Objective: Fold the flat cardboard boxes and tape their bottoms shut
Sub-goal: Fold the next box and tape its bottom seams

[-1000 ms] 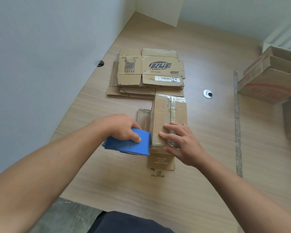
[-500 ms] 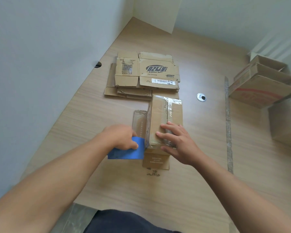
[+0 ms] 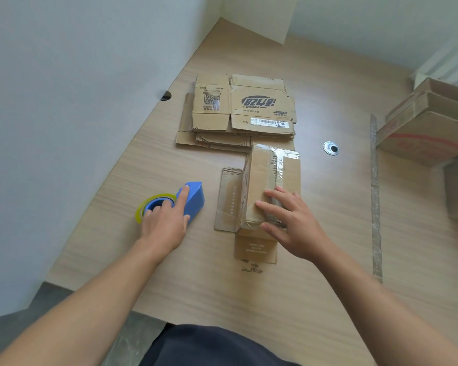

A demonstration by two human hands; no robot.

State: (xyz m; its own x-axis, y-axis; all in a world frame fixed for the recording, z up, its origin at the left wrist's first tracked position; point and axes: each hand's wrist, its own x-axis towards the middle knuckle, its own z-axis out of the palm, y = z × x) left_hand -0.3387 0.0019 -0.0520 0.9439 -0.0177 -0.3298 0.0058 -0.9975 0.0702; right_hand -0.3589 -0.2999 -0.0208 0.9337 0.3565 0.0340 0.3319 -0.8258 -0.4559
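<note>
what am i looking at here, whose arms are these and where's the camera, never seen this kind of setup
No machine here: these are a person's two bare arms, filmed by one wide camera worn on the head, looking down. The left hand lies on a blue tape dispenser with fingers fairly straight, not closed round it. The right hand presses flat on a folded box whose taped bottom faces up. Behind it lies a stack of flat boxes on the wooden table. More boxes sit at the right.
</note>
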